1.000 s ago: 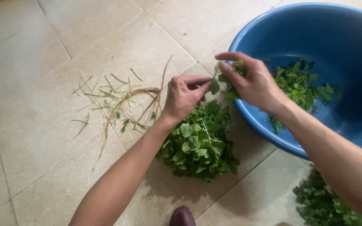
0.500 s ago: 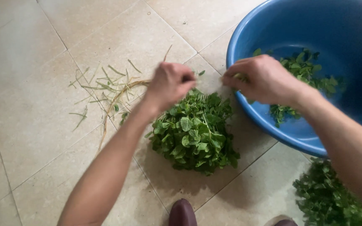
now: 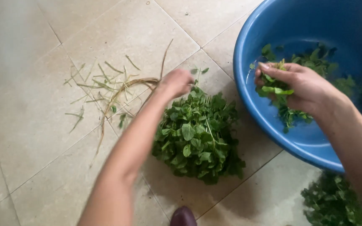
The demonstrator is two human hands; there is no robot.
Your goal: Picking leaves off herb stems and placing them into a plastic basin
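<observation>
Your right hand (image 3: pixel 302 86) is reaching inside the blue basin (image 3: pixel 265 121), its grip closing around a small clump of picked leaves (image 3: pixel 275 88), with more loose greens (image 3: pixel 315 58) lying on the basin floor beyond it. Your left hand (image 3: pixel 176 82) is curling shut at the far edge of the leafy bunch (image 3: pixel 197 134) lying on the tiled floor (image 3: pixel 34 138); motion blur is hiding its fingers, so I cannot tell whether it is pinching a stem. Discarded dry stems (image 3: pixel 114 90) are lying scattered on the tiles just left of that hand. A second heap of greens (image 3: pixel 336 203) is sitting on the floor beside the basin, under your right forearm.
</observation>
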